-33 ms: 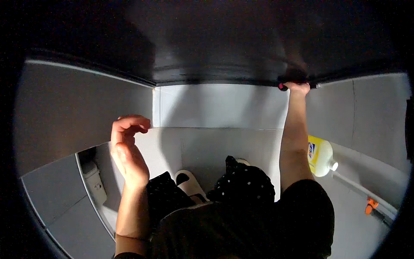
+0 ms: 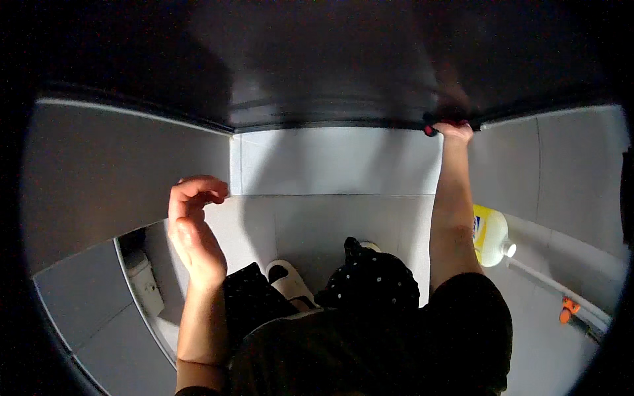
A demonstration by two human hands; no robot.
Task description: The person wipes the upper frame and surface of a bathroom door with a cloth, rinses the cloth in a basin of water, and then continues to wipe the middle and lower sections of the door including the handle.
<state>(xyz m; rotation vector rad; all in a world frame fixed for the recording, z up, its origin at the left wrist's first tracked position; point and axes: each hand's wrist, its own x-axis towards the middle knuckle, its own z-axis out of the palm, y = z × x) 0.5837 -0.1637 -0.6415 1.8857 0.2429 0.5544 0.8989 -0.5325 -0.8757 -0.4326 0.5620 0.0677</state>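
My left hand (image 2: 197, 228) is raised at the left, its fingers loosely curled and nothing in it. It is nearest the grey tiled wall (image 2: 132, 178). At the far right, my right hand (image 2: 457, 132) is closed around a small dark thing with a red end (image 2: 430, 131), pressed against the lower edge of a dark glossy panel (image 2: 330, 86). Most of that thing is hidden by the fingers and the dark surface, so its kind cannot be made out. Under my right forearm, a bottle of pale liquid with a yellow label (image 2: 490, 239) lies partly hidden.
A low white tiled wall (image 2: 337, 162) runs beneath the panel. Slippered feet (image 2: 289, 280) stand on the grey floor (image 2: 317, 224). To the right are a pale rail (image 2: 558, 287) and an orange-headed item (image 2: 568, 310); to the left, a white box-like fixture (image 2: 144, 287).
The view has shifted very slightly. My right hand keeps its grip at the panel's edge, and my left hand holds the same curled pose.
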